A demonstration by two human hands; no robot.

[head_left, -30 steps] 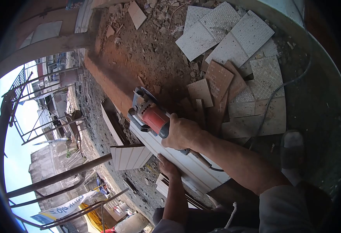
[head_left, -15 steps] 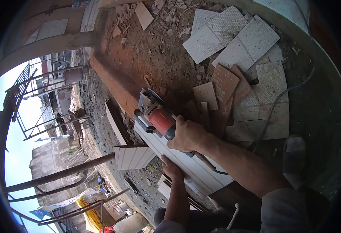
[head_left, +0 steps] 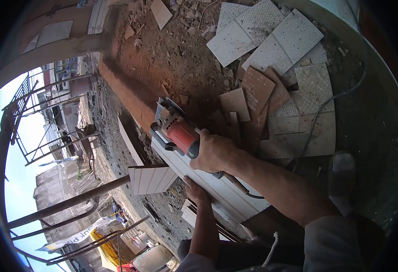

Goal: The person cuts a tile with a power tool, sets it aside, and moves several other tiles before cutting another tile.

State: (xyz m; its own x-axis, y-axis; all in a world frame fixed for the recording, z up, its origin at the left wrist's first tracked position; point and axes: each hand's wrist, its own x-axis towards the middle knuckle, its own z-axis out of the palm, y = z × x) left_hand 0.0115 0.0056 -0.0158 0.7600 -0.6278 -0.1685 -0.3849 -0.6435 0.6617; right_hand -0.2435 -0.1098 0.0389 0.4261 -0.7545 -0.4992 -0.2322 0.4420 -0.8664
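My right hand is wrapped round the rear body of a red and black tile cutter. The cutter's base rests at the far end of a long white tile with thin tan stripes; its blade edge is mostly hidden. With the thumb on top, my left hand grips the tile's left edge, and its other fingers are largely out of sight beneath. A power cord leaves the cutter's back end under my right forearm. Just left of the tile lies a smaller striped tile piece.
An orange-dusted ledge runs beyond the cutter. Broken brown tiles and speckled pale tiles lie over rubble at the right, with a cable across them. More striped tiles are stacked beside my left wrist. Metal rails stand at left.
The whole view has shifted slightly, so everything appears a little further left and up. Both hands keep their holds, and the cutter stays at the tile's far end.
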